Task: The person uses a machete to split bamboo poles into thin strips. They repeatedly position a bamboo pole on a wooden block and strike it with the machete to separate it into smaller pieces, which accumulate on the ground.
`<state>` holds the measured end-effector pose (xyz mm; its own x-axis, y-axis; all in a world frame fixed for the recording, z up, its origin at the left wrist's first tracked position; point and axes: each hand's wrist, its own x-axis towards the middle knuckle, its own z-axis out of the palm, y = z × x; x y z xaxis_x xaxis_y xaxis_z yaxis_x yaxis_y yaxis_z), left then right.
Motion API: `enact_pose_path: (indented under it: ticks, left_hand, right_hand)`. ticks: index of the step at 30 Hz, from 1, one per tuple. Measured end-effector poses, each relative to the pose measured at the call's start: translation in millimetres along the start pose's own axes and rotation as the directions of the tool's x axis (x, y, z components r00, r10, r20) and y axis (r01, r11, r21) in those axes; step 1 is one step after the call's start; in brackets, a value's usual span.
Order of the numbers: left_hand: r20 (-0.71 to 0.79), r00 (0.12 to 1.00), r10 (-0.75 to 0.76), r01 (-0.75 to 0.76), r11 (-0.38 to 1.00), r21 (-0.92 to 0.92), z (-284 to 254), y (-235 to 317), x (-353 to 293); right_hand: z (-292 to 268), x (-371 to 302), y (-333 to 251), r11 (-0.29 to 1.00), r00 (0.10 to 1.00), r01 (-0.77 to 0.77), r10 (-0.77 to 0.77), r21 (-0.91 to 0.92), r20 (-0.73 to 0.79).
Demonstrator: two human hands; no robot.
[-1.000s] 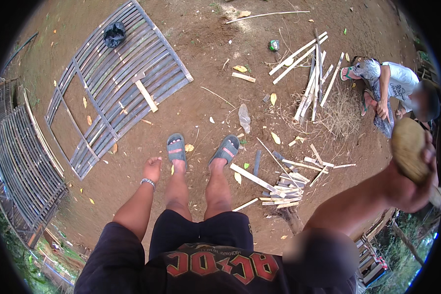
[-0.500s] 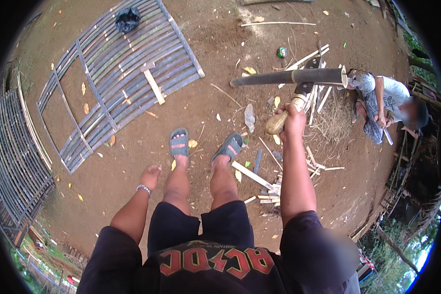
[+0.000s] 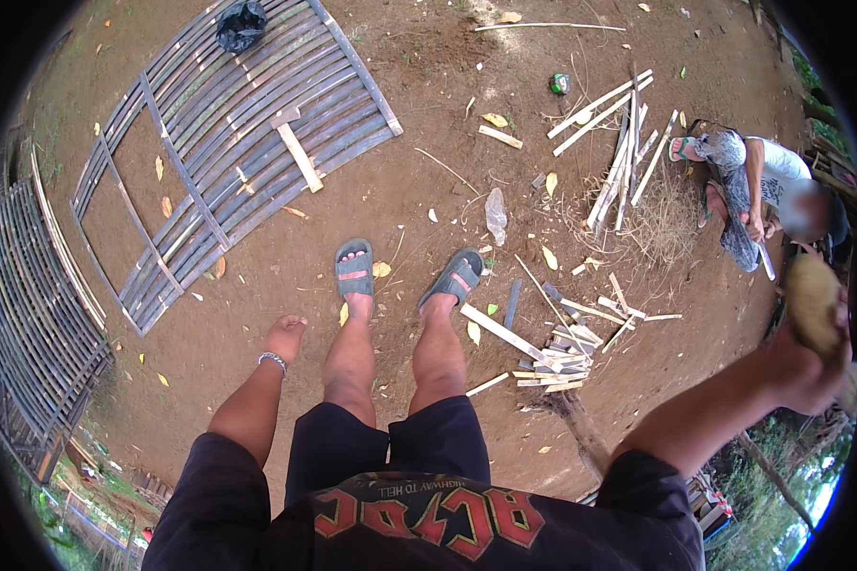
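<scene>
My right hand [image 3: 824,366], at the far right edge of the head view, is wrapped round the rounded wooden handle [image 3: 814,303] of a machete. The blade and whatever may be on it are lost in the dark rim. My left hand [image 3: 286,338], with a bracelet at the wrist, hangs beside my left leg, fingers curled in and nothing visible in them. Nearest to it is a bamboo slat panel [image 3: 257,205] lying on the ground, with a hammer-like tool [image 3: 297,152] with a pale wooden handle resting on it.
Cut bamboo strips [image 3: 619,152] and a heap of short pieces [image 3: 562,357] lie on the dirt to the right. A seated person [image 3: 776,186] holds a knife nearby. A black plastic bag [image 3: 241,27] sits on the panel; another slat panel [image 3: 38,324] stands far left.
My right hand has swung up and out to the right with the machete. The dark bamboo pole its blade was lodged in has left view. My left hand has barely moved.
</scene>
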<state>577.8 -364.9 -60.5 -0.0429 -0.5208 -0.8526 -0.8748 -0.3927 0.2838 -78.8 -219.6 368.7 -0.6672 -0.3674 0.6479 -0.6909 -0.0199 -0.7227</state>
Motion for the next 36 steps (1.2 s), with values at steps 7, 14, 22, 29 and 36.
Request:
enact_pose_path:
  ticks: [7,14,22,29,36]
  left_hand:
    - [0.206,0.979,-0.011,0.037,0.992,-0.121,48.4,-17.0,-30.3]
    - [0.280,0.957,0.070,-0.055,0.997,-0.061,51.0,93.5,-39.2]
    - [0.260,0.618,0.742,-0.614,0.662,-0.430,108.4,381.8,-30.1]
    - [0.464,0.658,0.593,-0.616,0.779,-0.122,203.7,494.3,-30.4]
    - [0.334,0.728,0.599,-0.636,0.771,0.004,268.1,507.9,41.4]
  right_hand:
    - [129.0,-363.6,165.2,0.073,0.092,-0.993,0.974,0.098,0.208]
    - [124.8,-288.8,196.2,0.036,0.048,-0.997,0.978,0.065,0.204]
    - [160.9,-214.2,225.4,-0.155,-0.066,-0.972,0.901,0.176,0.428]
    - [188.3,-216.5,256.0,0.177,0.211,-0.976,0.912,0.126,0.352]
    - [209.6,-228.8,322.6,0.384,0.414,-0.908,0.882,0.167,0.226]
